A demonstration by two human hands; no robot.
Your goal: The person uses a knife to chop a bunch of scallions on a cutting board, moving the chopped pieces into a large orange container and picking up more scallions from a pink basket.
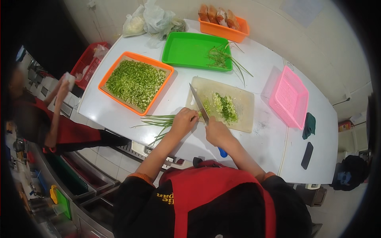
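Note:
My left hand (183, 120) is closed around a bunch of green onions (162, 120), whose long green leaves trail left over the white table. In my right hand (218, 131) is a kitchen knife (198, 102), its blade slanting up and left across the left part of a pale cutting board (245, 104). Below that hand shows the knife's blue handle end. Chopped green onion (225, 107) lies heaped mid-board, with smaller bits beside the blade. An orange tray (151, 107) at the upper left holds a thick layer of chopped green onion. Onion trimmings (218, 56) lie in and over the edge of a green tray (190, 51).
A pink plastic basket (290, 98), a dark cloth (309, 125) and a phone (307, 155) are at the right. Plastic bags (157, 19) and an orange bin (224, 29) with packages line the back. Another person (64, 128) stands at the left, near a red basket (84, 64).

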